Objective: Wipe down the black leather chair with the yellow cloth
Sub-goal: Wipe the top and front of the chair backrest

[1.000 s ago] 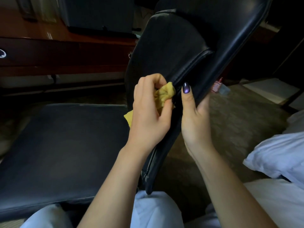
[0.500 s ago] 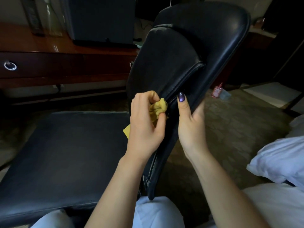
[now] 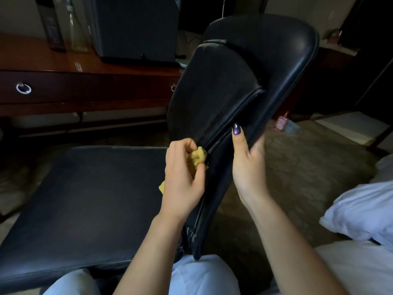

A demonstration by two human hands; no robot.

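Note:
The black leather chair's backrest leans across the middle of the view, and its flat seat lies at the lower left. My left hand grips the bunched yellow cloth and presses it against the seam along the backrest's padded edge. A corner of the cloth hangs out below my palm. My right hand holds the backrest's outer edge, thumb laid along the front, fingers wrapped behind and hidden.
A dark wooden desk with a ring drawer pull stands behind the seat, with a dark box and bottles on top. White bedding lies at the right. A small red bottle sits on the carpet behind the chair.
My left hand has slid the cloth down along the backrest seam. The right hand stays on the chair's edge, and the view has tilted so more of the backrest's top shows.

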